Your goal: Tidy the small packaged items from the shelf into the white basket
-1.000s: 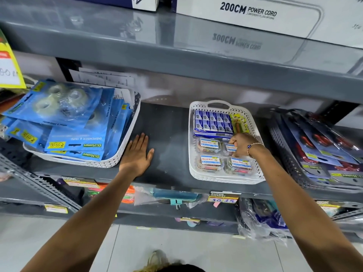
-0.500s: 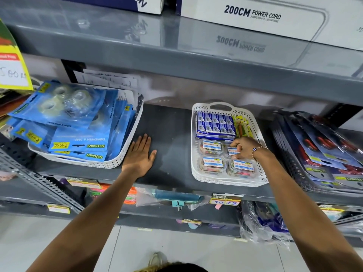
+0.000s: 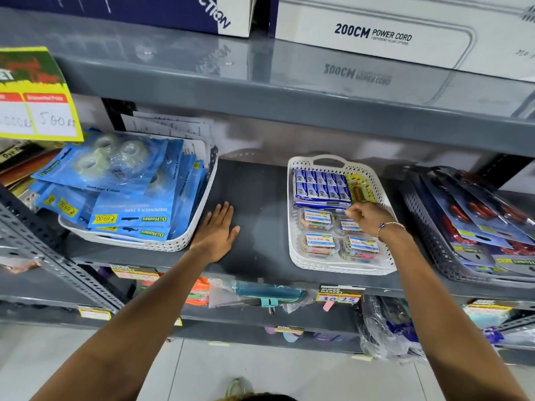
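Observation:
The white basket [image 3: 293, 256] sits on the grey shelf [image 3: 257, 198], right of centre. At its back lie a blue multi-pack of small boxes [image 3: 321, 188] and a yellow pack [image 3: 360, 188]. Several small clear boxes with blue-and-white labels [image 3: 318, 244] fill its front. My right hand [image 3: 369, 217] hovers over the clear box at the back right [image 3: 348, 226], fingers curled, with nothing visible in them. My left hand [image 3: 217, 233] rests flat on the bare shelf, left of the basket, fingers spread.
A second white basket [image 3: 173, 244] with blue tape packs stands at the left. A dark basket [image 3: 428, 241] of carded items stands at the right. The upper shelf [image 3: 289, 91] carries a power cord box [image 3: 376, 39]. More goods hang on the shelf below.
My right hand has lifted slightly off the back-right clear box and its fingers have curled in. The left hand stays flat on the shelf. The camera has moved closer.

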